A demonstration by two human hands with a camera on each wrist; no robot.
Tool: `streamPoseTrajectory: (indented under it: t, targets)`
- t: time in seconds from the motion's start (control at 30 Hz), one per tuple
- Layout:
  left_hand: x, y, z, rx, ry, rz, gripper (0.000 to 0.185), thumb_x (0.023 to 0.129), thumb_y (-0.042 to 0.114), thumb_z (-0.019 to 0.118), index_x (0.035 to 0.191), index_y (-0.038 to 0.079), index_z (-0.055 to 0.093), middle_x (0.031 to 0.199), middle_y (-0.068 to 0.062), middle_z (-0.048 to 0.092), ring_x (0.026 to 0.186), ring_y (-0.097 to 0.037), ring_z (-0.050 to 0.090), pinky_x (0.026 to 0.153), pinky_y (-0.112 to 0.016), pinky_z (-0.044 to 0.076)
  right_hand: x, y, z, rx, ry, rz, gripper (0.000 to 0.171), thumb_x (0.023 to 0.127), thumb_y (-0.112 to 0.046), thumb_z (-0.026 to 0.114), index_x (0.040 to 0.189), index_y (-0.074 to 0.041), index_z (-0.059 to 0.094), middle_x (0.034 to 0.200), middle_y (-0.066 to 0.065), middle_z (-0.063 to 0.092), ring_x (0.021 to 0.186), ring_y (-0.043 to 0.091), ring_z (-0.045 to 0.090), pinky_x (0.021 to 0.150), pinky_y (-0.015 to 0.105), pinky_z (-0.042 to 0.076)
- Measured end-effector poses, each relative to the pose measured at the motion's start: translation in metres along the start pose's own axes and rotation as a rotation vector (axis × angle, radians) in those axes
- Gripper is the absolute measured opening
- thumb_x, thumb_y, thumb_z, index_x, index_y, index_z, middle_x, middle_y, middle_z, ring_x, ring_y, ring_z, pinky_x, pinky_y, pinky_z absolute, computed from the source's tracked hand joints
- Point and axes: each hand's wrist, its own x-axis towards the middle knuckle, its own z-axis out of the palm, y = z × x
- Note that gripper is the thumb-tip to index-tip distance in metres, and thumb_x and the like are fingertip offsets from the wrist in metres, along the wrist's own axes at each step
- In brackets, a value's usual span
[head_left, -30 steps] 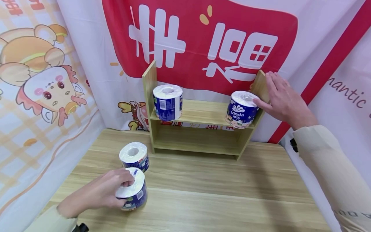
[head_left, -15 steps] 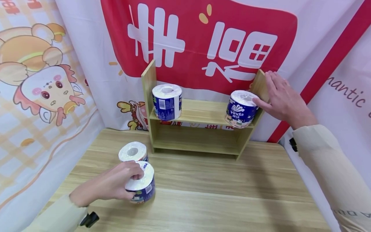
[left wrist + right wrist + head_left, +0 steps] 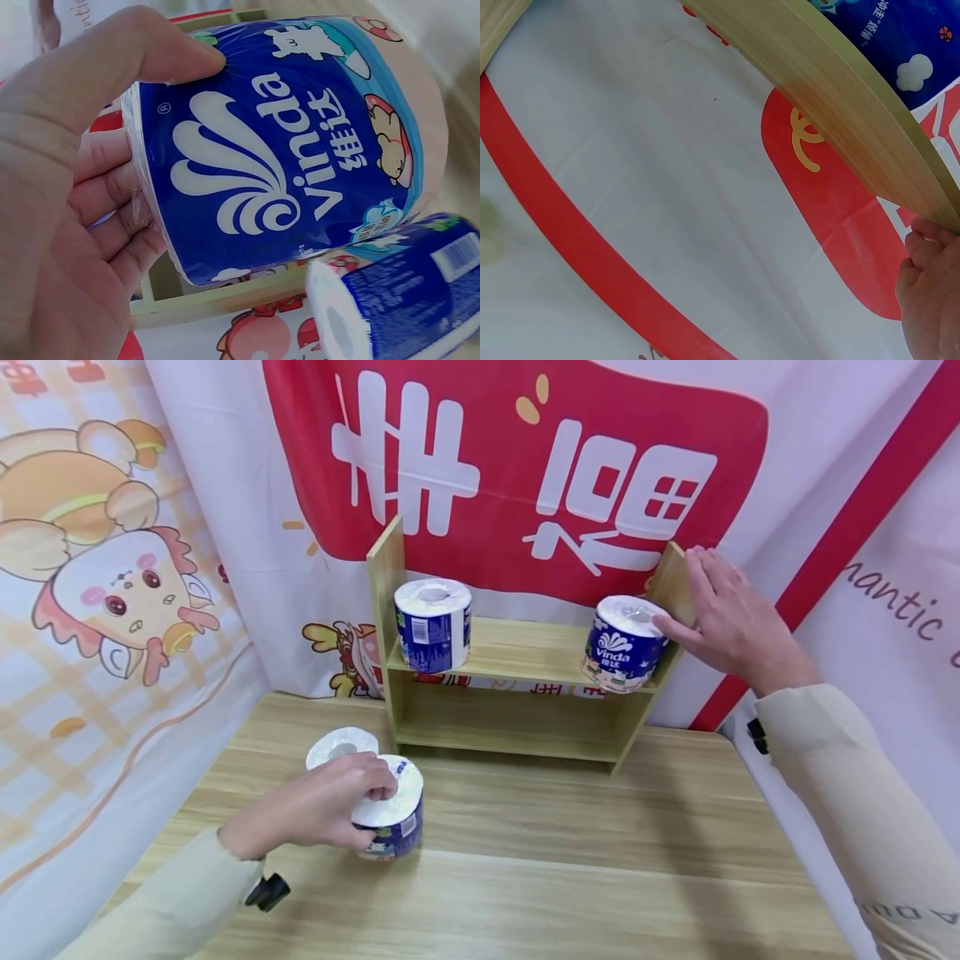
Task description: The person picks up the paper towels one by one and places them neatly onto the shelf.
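Observation:
My left hand (image 3: pixel 322 802) pinches a roll of toilet paper (image 3: pixel 397 835) in a blue printed Vinda wrapper, fingers in its core hole and thumb on the wrapper (image 3: pixel 247 157). Behind it on the table, partly hidden, stands another roll (image 3: pixel 330 747). At the back is a small wooden shelf (image 3: pixel 510 739). My right hand (image 3: pixel 735 618) holds its right side panel (image 3: pixel 840 105) near the top, thumb toward the inner side by a roll (image 3: pixel 622 647). A further roll (image 3: pixel 433 627) stands upright at the left end of the same upper board.
A wood-grain table (image 3: pixel 525 893) spreads in front of the shelf. A white cloth (image 3: pixel 225 485) with red and cartoon prints hangs behind and at both sides. The upper board (image 3: pixel 525 647) shows bare wood between its two rolls; the lower level is below.
My left hand has carried its roll right and away from me, toward the shelf, now overlapping more of the roll behind. The right hand and the shelf rolls look unmoved.

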Motion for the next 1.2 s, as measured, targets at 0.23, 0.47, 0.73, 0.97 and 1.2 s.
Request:
streamPoseTrajectory:
  t: [0.23, 0.47, 0.73, 0.97, 1.2]
  targets:
    - [0.019, -0.003, -0.009, 0.001, -0.014, -0.007, 0.040, 0.066, 0.022, 0.090, 0.102, 0.015, 0.072, 0.099, 0.008, 0.069, 0.090, -0.007, 0.059, 0.072, -0.021, 0.052, 0.000, 0.000, 0.000, 0.000, -0.002, 0.006, 0.109, 0.099, -0.063, 0.057, 0.170, -0.010, -0.005, 0.178, 0.022, 0.002, 0.164, 0.047, 0.007, 0.124, 0.074, 0.024]
    - [0.037, -0.001, -0.015, -0.020, -0.032, -0.043, 0.045, 0.071, 0.023, 0.090, 0.111, 0.011, 0.074, 0.111, 0.000, 0.072, 0.100, -0.013, 0.062, 0.079, -0.027, 0.058, -0.001, 0.000, 0.000, 0.007, 0.005, 0.008, 0.109, 0.098, -0.063, 0.058, 0.170, -0.011, -0.005, 0.179, 0.021, 0.002, 0.164, 0.047, 0.007, 0.124, 0.074, 0.024]
    - [0.059, -0.006, -0.012, -0.074, -0.031, -0.092, 0.048, 0.076, 0.024, 0.088, 0.118, 0.010, 0.072, 0.119, -0.003, 0.071, 0.106, -0.017, 0.060, 0.085, -0.030, 0.059, -0.001, -0.001, 0.001, 0.009, 0.000, 0.008, 0.110, 0.098, -0.063, 0.059, 0.170, -0.010, -0.005, 0.178, 0.021, 0.001, 0.164, 0.047, 0.007, 0.124, 0.074, 0.025]
    - [0.077, -0.018, -0.003, -0.085, -0.017, -0.108, 0.046, 0.076, 0.021, 0.088, 0.118, 0.011, 0.071, 0.117, -0.002, 0.070, 0.106, -0.017, 0.057, 0.086, -0.031, 0.056, 0.000, -0.001, 0.001, 0.004, 0.005, 0.007, 0.110, 0.097, -0.062, 0.061, 0.170, -0.010, -0.003, 0.178, 0.022, 0.004, 0.163, 0.047, 0.009, 0.122, 0.075, 0.028]
    - [0.090, -0.031, 0.003, -0.104, -0.018, -0.121, 0.046, 0.077, 0.017, 0.087, 0.119, 0.010, 0.070, 0.118, -0.003, 0.070, 0.105, -0.019, 0.058, 0.087, -0.034, 0.056, 0.000, -0.001, 0.000, -0.002, -0.004, 0.013, 0.110, 0.098, -0.064, 0.058, 0.170, -0.010, -0.005, 0.178, 0.022, 0.002, 0.164, 0.047, 0.007, 0.123, 0.075, 0.026]
